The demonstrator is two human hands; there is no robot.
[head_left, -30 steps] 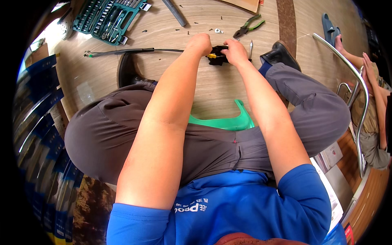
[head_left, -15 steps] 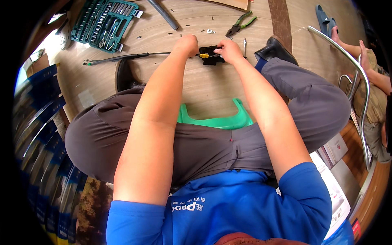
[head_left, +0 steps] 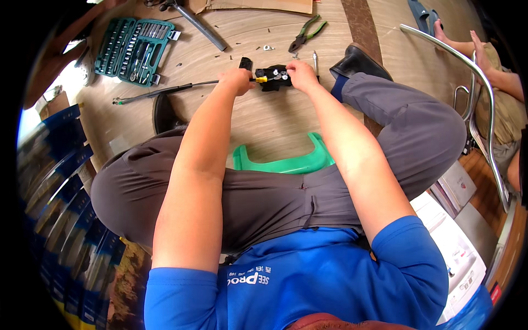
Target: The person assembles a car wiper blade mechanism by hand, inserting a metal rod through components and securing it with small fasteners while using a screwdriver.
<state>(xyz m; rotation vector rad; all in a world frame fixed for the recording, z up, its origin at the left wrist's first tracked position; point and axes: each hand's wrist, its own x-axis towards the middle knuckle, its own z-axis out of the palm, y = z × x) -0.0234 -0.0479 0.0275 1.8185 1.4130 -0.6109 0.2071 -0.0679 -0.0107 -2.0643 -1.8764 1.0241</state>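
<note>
A black housing [head_left: 270, 86] with small silver round parts inside lies on the floor ahead of me. A black cable [head_left: 203, 83] runs in from the left, and a yellow fitting [head_left: 260, 80] shows at the housing's left side. My left hand [head_left: 236, 81] is closed around the cable beside that fitting. Just beyond its fingers a small black piece [head_left: 246, 64] stands out; whether the hand touches it I cannot tell. My right hand [head_left: 302, 75] has its fingers bent together at the housing's right edge, and its fingertips are partly hidden.
Green-handled pliers [head_left: 306, 34], a screwdriver [head_left: 315, 61] and a white ring-shaped part [head_left: 268, 48] lie beyond the housing. At the far left sits an open green socket set [head_left: 137, 52]; near it is a grey tube [head_left: 201, 27]. A green plastic stool [head_left: 283, 164] is between my legs.
The small black piece now shows beyond my left hand. The housing's silver parts are more exposed, and my left hand sits lower against the cable. The whole view has shifted slightly.
</note>
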